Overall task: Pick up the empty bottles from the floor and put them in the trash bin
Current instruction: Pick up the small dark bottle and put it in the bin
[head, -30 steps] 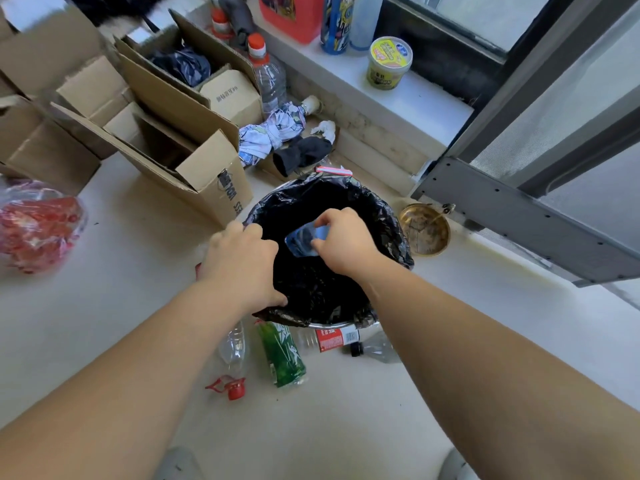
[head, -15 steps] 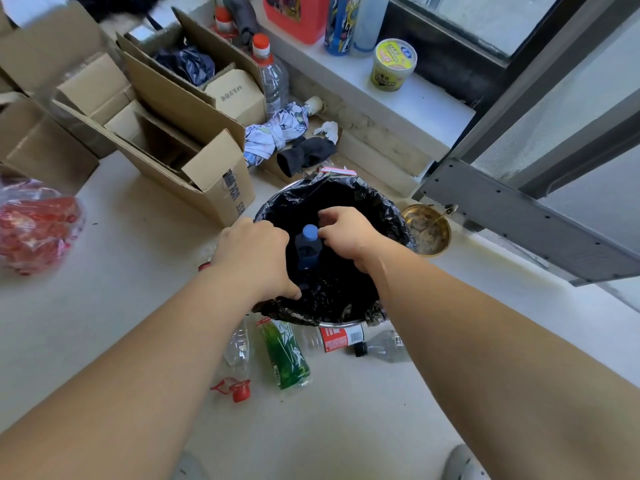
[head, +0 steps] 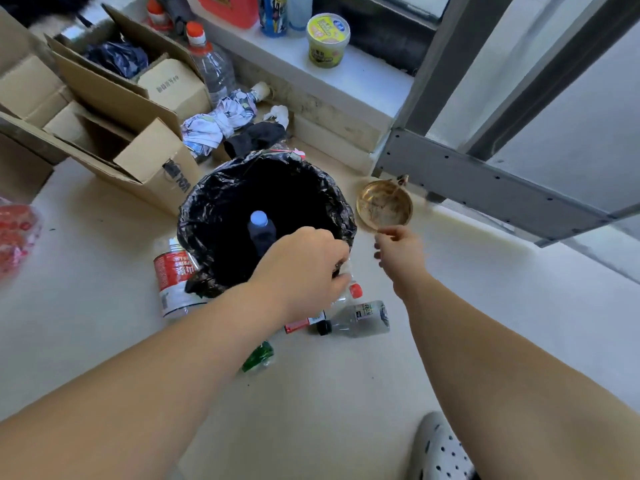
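Observation:
The trash bin, lined with a black bag, stands on the floor; a blue-capped bottle sits upright inside it. My left hand is at the bin's near rim, fingers closed on a clear red-capped bottle lying there. My right hand hovers to the right of the bin, fingers apart and holding nothing. On the floor lie a clear black-capped bottle, a green bottle partly hidden by my left arm, and a red-labelled bottle against the bin's left side.
Open cardboard boxes crowd the left behind the bin. A brass bowl rests right of the bin by a grey door frame. A red bag lies far left. My shoe is at the bottom.
The blue-capped bottle was let go and now stands in the bin. My right hand pulled out to the right; my left hand dropped to the bottles at the bin's near side.

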